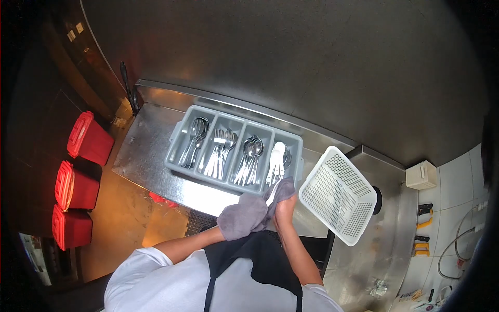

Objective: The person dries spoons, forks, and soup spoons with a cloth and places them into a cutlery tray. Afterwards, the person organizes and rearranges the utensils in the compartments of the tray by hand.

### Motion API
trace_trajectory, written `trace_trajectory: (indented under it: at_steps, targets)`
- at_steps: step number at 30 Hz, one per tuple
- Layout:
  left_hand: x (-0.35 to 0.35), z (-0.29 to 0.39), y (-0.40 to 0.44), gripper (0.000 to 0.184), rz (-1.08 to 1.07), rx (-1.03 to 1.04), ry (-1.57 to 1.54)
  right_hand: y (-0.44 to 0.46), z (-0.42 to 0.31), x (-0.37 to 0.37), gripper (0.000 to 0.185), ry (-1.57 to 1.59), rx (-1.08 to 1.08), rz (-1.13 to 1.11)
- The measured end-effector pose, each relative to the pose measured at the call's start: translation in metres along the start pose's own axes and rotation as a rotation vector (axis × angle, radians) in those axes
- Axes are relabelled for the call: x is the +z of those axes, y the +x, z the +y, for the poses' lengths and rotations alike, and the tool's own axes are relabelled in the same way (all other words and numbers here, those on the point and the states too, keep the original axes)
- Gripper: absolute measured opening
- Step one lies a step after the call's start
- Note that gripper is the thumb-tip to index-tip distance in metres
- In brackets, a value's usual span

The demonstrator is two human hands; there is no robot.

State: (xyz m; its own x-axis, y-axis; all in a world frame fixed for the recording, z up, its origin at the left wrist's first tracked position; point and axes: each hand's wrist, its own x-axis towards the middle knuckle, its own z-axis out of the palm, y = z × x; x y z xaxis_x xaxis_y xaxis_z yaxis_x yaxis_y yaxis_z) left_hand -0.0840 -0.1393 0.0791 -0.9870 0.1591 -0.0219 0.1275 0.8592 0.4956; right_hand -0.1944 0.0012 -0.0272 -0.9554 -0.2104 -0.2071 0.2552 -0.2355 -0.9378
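A grey cloth covers my left hand, whose fingers are hidden inside it. My right hand is closed on another part of the cloth, beside the left one. Between the cloth folds a pale, shiny piece shows, too little of it to name. Just beyond both hands stands a grey cutlery tray with several compartments. From left to right it holds large serving spoons, forks, metal spoons and white spoons with some metal pieces beside them.
Right of the tray, a white perforated basket sits tilted in view on the steel counter. Red lidded bins stand at the left. Yellow-and-black handled tools hang on the right wall near a white box.
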Motion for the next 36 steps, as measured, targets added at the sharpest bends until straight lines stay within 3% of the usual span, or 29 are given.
trace_trajectory:
  at_steps: [2,5,8,9,11,13,14,15,18,19,21,23,26,27,28,29,32,33,34,35,36]
  targets:
    - [0.008,-0.004,-0.001,0.027,0.290,0.076,-0.094,-0.004,0.008,0.011,0.024,0.266,0.157,0.067]
    - [0.027,-0.025,0.015,0.032,0.411,0.040,-0.030,-0.032,0.003,0.033,0.027,0.100,0.212,-0.020]
    - [0.018,-0.039,0.016,0.032,-0.049,-0.063,0.008,-0.033,-0.019,0.037,0.027,0.090,0.386,-0.200]
    - [0.013,-0.038,0.015,0.030,-0.051,-0.098,-0.063,-0.018,-0.005,0.027,0.025,0.091,0.462,-0.206]
    - [-0.005,-0.031,0.012,0.028,-0.048,-0.175,-0.196,0.009,0.006,0.020,0.022,0.010,0.417,-0.173]
    - [0.052,-0.056,0.008,0.024,0.294,-0.050,-0.323,0.019,-0.001,0.023,0.018,0.015,0.376,-0.147]
    - [0.042,-0.057,0.005,0.022,0.469,0.017,-0.379,0.019,-0.011,0.030,0.017,0.061,0.359,-0.139]
    - [0.029,-0.060,-0.007,0.024,0.211,-0.023,-0.175,0.018,-0.009,0.032,0.017,0.044,0.348,-0.131]
    - [0.000,-0.059,-0.017,0.023,0.255,0.051,0.093,-0.015,-0.025,0.067,0.019,0.066,0.269,-0.201]
    - [0.001,-0.063,-0.030,0.027,0.331,0.084,0.026,-0.022,-0.020,0.071,0.021,0.017,0.244,-0.246]
    - [0.034,-0.073,-0.039,0.032,0.548,-0.047,-0.279,-0.031,-0.013,0.080,0.026,-0.073,0.189,-0.330]
    - [0.007,-0.071,-0.053,0.044,0.633,-0.207,-0.698,-0.052,-0.046,0.105,0.018,-0.346,0.047,-0.512]
    - [-0.039,-0.096,-0.084,0.043,0.434,-0.352,-0.964,-0.072,-0.080,0.132,0.019,-0.527,-0.106,-0.685]
    - [-0.048,-0.117,-0.093,0.041,0.623,-0.235,-0.644,-0.079,-0.098,0.146,0.022,-0.604,-0.221,-0.708]
    - [-0.052,-0.142,-0.102,0.039,0.732,-0.239,-0.567,-0.084,-0.106,0.154,0.025,-0.683,-0.335,-0.721]
    - [-0.079,-0.152,-0.102,0.037,0.975,-0.219,-0.390,-0.085,-0.099,0.152,0.028,-0.781,-0.509,-0.666]
    - [-0.159,-0.177,-0.092,0.031,1.283,0.041,-0.951,-0.075,-0.084,0.142,0.027,-0.736,-0.343,-0.653]
    - [-0.165,-0.203,-0.095,0.031,1.353,-0.050,-0.794,-0.073,-0.075,0.135,0.024,-0.720,-0.220,-0.599]
    - [-0.171,-0.228,-0.099,0.031,1.417,-0.153,-0.639,-0.071,-0.069,0.128,0.023,-0.785,-0.242,-0.555]
    - [-0.168,-0.253,-0.106,0.030,1.415,-0.360,-0.279,-0.068,-0.065,0.122,0.021,-0.851,-0.263,-0.512]
    - [-0.164,-0.276,-0.112,0.032,1.180,-0.513,-0.144,-0.065,-0.060,0.114,0.020,-0.916,-0.283,-0.472]
